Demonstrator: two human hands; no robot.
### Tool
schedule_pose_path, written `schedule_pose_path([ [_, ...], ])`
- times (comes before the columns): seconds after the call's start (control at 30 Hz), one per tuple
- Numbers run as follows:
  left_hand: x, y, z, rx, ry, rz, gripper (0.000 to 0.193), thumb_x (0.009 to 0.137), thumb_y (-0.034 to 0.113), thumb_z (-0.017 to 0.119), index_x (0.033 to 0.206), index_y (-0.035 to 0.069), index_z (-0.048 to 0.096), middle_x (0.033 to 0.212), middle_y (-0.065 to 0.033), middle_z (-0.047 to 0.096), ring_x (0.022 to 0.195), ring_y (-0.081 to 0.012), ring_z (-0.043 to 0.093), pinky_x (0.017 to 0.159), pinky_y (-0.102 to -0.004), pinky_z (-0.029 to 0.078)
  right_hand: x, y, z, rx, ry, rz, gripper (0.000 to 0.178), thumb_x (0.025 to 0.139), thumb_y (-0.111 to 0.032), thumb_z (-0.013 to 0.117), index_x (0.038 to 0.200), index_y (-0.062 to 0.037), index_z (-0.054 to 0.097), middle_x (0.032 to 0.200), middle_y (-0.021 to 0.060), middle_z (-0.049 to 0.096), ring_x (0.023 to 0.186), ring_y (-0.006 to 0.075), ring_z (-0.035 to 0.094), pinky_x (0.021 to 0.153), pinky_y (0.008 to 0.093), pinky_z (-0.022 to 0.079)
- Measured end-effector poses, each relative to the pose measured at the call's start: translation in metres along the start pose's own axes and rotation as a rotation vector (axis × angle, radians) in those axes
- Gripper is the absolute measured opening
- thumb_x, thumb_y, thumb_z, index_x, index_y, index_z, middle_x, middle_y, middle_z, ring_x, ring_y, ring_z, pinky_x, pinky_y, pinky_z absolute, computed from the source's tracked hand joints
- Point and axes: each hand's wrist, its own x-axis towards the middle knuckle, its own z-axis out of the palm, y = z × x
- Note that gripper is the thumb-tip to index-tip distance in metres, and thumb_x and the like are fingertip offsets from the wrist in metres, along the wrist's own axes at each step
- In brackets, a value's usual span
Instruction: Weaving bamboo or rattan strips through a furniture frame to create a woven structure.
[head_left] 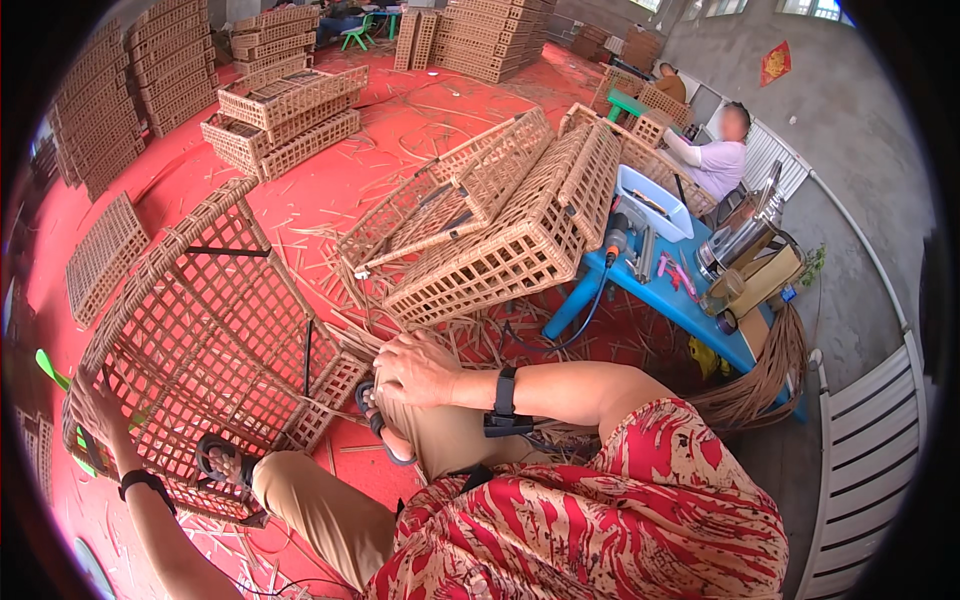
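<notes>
So the big tan-brown lattice-woven basket sat tilted on the red floor, over on the left, its braided rim facing up. The left hand was at its near-left edge; couldn't tell whether those fingers were actually closed around the weave. The right hand was just lying palm-down over the knee of the khaki trousers, fingers loosely bent, nothing visible in it. One dark strappy sandal was up against the basket's lower part. Off right, a bright blue plastic table held a grey-and-orange power drill.
</notes>
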Motion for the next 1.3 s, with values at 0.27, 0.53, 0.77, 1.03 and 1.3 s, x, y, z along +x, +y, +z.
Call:
schedule_pose_path([
  [0.27,0.001,0.003,-0.002,0.006,-0.029,-0.037,0.053,0.083,0.015,0.056,0.134,0.012,0.042,0.126,-0.0080,0.051,0.119,-0.0259,0.046,0.100,-0.0412,0.033,-0.001,0.003,0.004,0.009,0.028,-0.012,0.038,0.079,-0.033,0.061,0.109,-0.0096,0.061,0.115,0.0079,0.057,0.112,0.0246,0.050,0.097,0.0414,0.034],
  [0.53,0.003,0.006,-0.009,0.041,-0.092,-0.043,0.052,0.085,0.018,0.057,0.134,0.012,0.041,0.129,-0.0063,0.051,0.119,-0.0254,0.047,0.100,-0.0406,0.035,-0.002,0.002,0.002,-0.010,0.016,-0.006,0.037,0.080,-0.033,0.061,0.109,-0.0100,0.061,0.115,0.0071,0.057,0.112,0.0240,0.050,0.097,0.0412,0.034],
  [0.77,0.002,0.007,-0.001,-0.016,0.010,-0.007,0.052,0.083,0.015,0.056,0.133,0.012,0.042,0.125,-0.0082,0.052,0.118,-0.0264,0.047,0.100,-0.0412,0.033,-0.002,0.005,0.001,-0.012,0.018,0.000,0.038,0.080,-0.034,0.061,0.110,-0.0098,0.060,0.115,0.0073,0.057,0.112,0.0239,0.050,0.097,0.0407,0.033],
  [1.03,-0.003,0.003,-0.007,0.063,-0.068,-0.075,0.052,0.085,0.020,0.056,0.134,0.011,0.042,0.126,-0.0084,0.052,0.119,-0.0251,0.046,0.101,-0.0407,0.033,0.002,0.003,0.009,-0.003,0.062,-0.024,0.034,0.078,-0.033,0.062,0.104,-0.0106,0.062,0.113,0.0070,0.058,0.110,0.0245,0.051,0.096,0.0407,0.035],
  [1.3,0.007,0.028,-0.049,0.004,-0.055,-0.062,0.044,0.084,0.019,0.059,0.125,0.008,0.048,0.112,-0.0115,0.056,0.110,-0.0288,0.051,0.095,-0.0428,0.037,-0.002,0.000,-0.003,0.024,0.101,-0.040,0.032,0.078,-0.031,0.063,0.102,-0.0098,0.064,0.107,0.0058,0.060,0.104,0.0265,0.053,0.091,0.0413,0.039],
])
